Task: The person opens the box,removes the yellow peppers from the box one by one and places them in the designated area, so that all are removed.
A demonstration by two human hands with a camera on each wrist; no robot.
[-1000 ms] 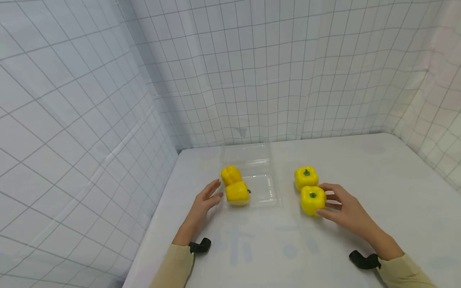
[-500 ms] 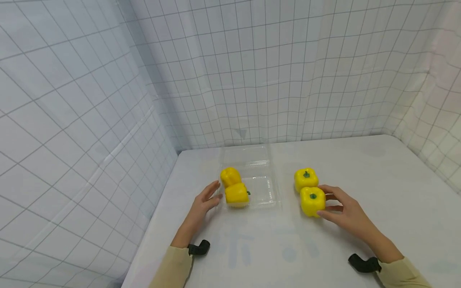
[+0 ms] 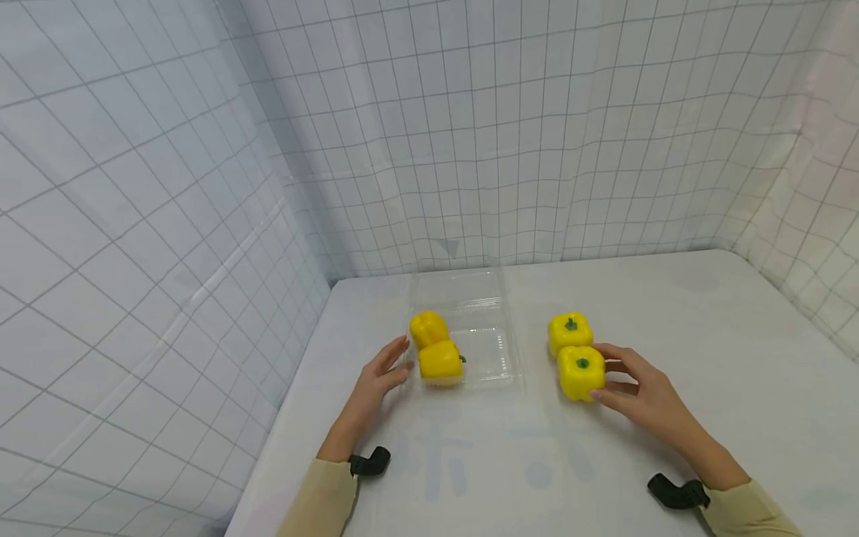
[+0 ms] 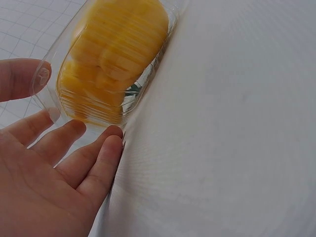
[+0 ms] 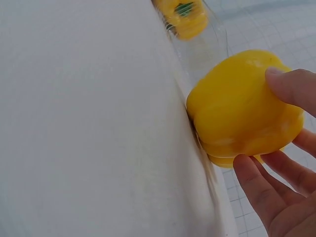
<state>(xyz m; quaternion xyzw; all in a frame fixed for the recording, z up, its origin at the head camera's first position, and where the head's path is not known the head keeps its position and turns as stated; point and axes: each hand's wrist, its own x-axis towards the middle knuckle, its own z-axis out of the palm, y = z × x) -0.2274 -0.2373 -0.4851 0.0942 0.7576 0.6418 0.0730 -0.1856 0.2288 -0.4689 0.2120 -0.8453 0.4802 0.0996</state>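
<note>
My right hand (image 3: pixel 642 385) holds the nearer of two yellow bell peppers (image 3: pixel 581 373) on the right side of the table, thumb on one side and fingers on the other. That bell pepper (image 5: pixel 242 106) sits on the table in the right wrist view. Just behind it stands another bell pepper (image 3: pixel 570 333), green stem up. My left hand (image 3: pixel 376 378) is at the left edge of a clear plastic container (image 3: pixel 486 354), its fingers spread and touching the rim and wall (image 4: pixel 91 106). Inside, on the left, lie a rear bell pepper (image 3: pixel 428 329) and a front bell pepper (image 3: pixel 441 362).
The container's transparent lid (image 3: pixel 458 287) lies folded back towards the rear. A white table (image 3: pixel 496 462) carries everything. White gridded curtains (image 3: pixel 470 134) hang behind it and along both sides.
</note>
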